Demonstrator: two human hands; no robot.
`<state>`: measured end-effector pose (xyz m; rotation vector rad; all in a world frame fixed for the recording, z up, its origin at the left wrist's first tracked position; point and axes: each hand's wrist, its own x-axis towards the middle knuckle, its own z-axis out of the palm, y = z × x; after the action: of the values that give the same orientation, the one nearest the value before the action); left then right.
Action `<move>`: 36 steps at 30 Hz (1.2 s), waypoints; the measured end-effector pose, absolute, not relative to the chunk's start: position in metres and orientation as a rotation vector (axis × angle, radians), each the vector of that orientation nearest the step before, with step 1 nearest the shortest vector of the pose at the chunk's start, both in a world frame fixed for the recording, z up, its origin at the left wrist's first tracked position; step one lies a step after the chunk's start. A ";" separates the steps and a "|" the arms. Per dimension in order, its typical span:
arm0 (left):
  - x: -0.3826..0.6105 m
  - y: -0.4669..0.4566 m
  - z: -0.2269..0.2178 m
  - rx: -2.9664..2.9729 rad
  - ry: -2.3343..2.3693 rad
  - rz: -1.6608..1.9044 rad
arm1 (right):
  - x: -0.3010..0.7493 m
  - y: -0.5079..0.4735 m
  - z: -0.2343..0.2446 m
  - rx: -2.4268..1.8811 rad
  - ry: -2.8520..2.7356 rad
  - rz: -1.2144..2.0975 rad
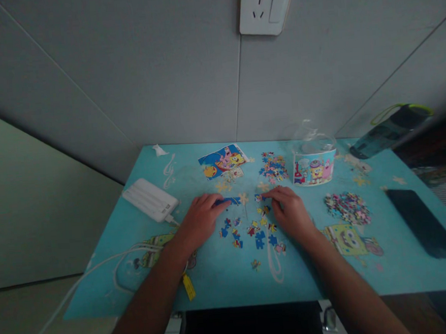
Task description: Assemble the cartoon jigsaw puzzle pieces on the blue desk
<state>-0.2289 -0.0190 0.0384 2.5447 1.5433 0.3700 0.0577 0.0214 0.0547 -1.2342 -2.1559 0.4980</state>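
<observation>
Lying left of the left hand point(200, 218), a white power bank point(151, 199) is cabled. A blue puzzle strip point(233, 201) is touched by that hand; whether gripped cannot be told. Between hands, loose pieces point(260, 240) are scattered. A small puzzle section point(258, 197) is touched by the right hand point(292, 213), grip likewise unclear.

Puzzle pieces point(260, 240) mix blue, red and yellow; the tabletop point(223, 284) is turquoise (with yellow cartoon prints point(348, 239)).
</observation>
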 end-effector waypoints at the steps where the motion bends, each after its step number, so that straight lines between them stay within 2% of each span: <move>1: -0.229 -0.019 0.039 2.544 1.544 0.371 | 0.058 0.021 0.055 -1.236 -2.158 0.501; 13: -0.228 -0.019 0.041 2.534 1.539 0.397 | 0.058 0.021 0.054 -1.249 -2.169 0.488; 36: -0.225 -0.022 0.043 2.510 1.540 0.436 | 0.054 0.014 0.049 -1.268 -2.439 0.265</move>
<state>-0.2250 -0.0219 0.0434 2.5096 1.5401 0.4364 0.0543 0.0142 0.0494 -1.2679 -2.4394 0.2647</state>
